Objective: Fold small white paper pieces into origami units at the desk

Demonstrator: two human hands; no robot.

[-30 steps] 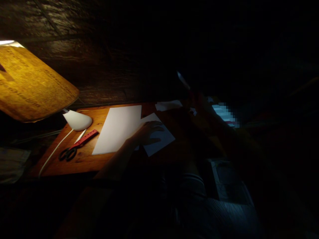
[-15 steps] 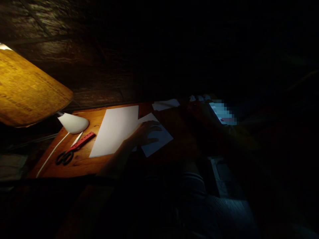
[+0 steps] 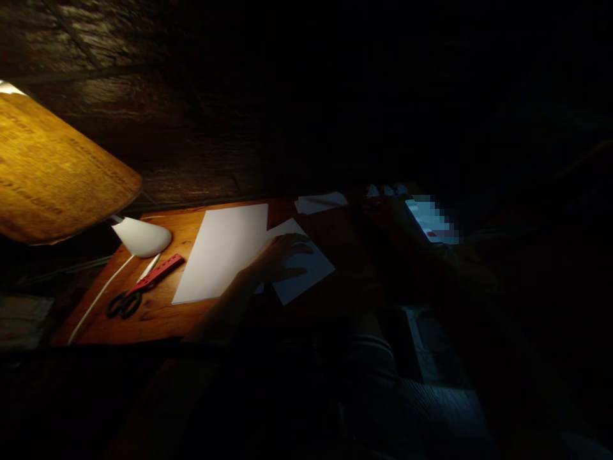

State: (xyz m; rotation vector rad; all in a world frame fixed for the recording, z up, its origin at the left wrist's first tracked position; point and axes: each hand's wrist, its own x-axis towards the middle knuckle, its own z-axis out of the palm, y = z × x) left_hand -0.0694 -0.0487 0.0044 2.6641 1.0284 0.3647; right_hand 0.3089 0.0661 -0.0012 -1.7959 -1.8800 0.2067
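My left hand (image 3: 286,255) lies palm down on a small white sheet of paper (image 3: 313,265), fingers spread and nothing gripped. The small sheet lies at an angle beside a larger white sheet (image 3: 225,249), and my wrist crosses the larger sheet's right side. In the deep shadow on the right, a very faint shape, perhaps my right arm (image 3: 447,278), reaches toward a lit phone (image 3: 417,214). Its hand and fingers are lost in the dark.
A lamp with a yellow printed shade (image 3: 62,172) and white base (image 3: 143,236) stands left on the wooden table (image 3: 158,326). Near it lie black scissors handles (image 3: 125,304), a red strip with dark marks (image 3: 163,269) and a white stick (image 3: 148,268). Papers (image 3: 320,202) and crumpled white pieces (image 3: 387,190) lie behind.
The view has shifted very slightly. My left hand stays spread on the small sheet, and the papers keep their places.
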